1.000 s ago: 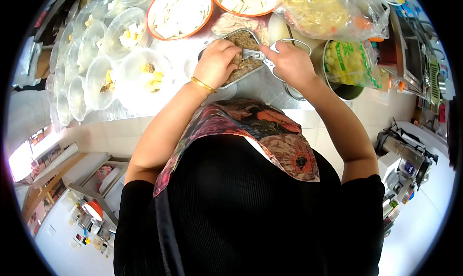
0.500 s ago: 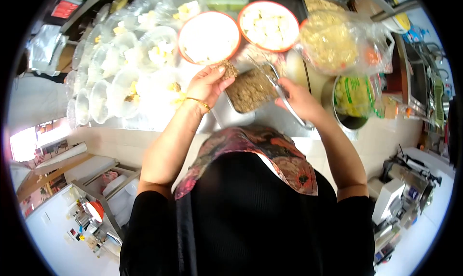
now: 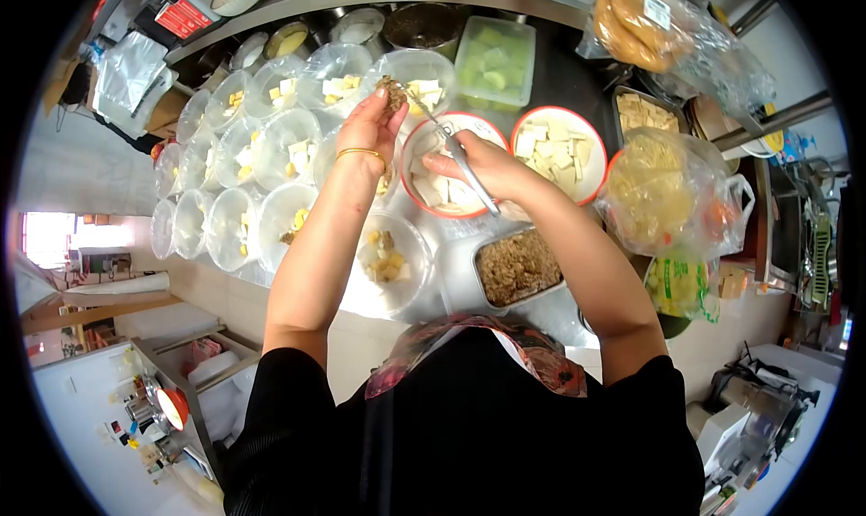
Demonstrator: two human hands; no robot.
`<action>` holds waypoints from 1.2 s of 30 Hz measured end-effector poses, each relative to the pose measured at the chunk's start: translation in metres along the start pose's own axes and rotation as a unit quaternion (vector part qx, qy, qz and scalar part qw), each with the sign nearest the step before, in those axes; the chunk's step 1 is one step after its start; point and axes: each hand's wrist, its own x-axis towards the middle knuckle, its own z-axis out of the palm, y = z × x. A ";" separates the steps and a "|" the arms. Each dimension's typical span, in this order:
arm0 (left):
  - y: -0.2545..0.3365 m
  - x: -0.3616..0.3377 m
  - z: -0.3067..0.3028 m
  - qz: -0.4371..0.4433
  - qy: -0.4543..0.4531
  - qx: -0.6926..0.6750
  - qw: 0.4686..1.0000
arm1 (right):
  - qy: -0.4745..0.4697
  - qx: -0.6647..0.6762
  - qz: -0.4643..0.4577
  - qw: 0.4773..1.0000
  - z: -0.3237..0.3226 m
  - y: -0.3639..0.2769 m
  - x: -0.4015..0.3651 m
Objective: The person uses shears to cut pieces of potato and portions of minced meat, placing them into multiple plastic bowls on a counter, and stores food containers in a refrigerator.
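Left hand (image 3: 368, 126): raised over the rows of clear bowls, fingers and thumb pinched on a brown clump (image 3: 391, 98). Clump sits at the fingertips, on the far side of the palm, close to the near edge of a far clear bowl (image 3: 440, 61) with pale and yellow pieces. Height above the bowl: cannot tell. Gold bracelet (image 3: 361, 152) on the left wrist.

Right hand (image 3: 478, 166): closed round a long metal tool (image 3: 458, 155), held slantwise over the white-piece bowl (image 3: 405, 175), which has a red rim. Tool's far end points at the clump, just beside it; contact unclear. Clump lies beyond the right hand, toward the left. Whether the tool's ends are spread or together: cannot tell.

Metal tray (image 3: 478, 280), full of brown crumbly food (image 3: 519, 268), lies on the near side of the right hand, partly hidden by the right forearm. Second red-rimmed bowl (image 3: 605, 162), holding pale chunks, to the right of the first. Green-filled container (image 3: 494, 63) beyond both. Near clear bowl (image 3: 424, 277) left of the tray, pieces inside.
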 end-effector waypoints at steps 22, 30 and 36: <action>0.004 0.062 -0.028 -0.115 -0.004 0.094 0.989 | 0.098 -0.125 0.004 0.987 0.019 -0.002 0.066; 0.012 0.060 -0.026 -0.151 -0.087 0.138 0.975 | 0.029 -0.027 0.125 0.991 0.008 0.004 0.066; 0.037 0.073 -0.039 -0.083 -0.114 0.141 0.980 | 0.005 -0.114 0.051 0.992 0.001 -0.010 0.081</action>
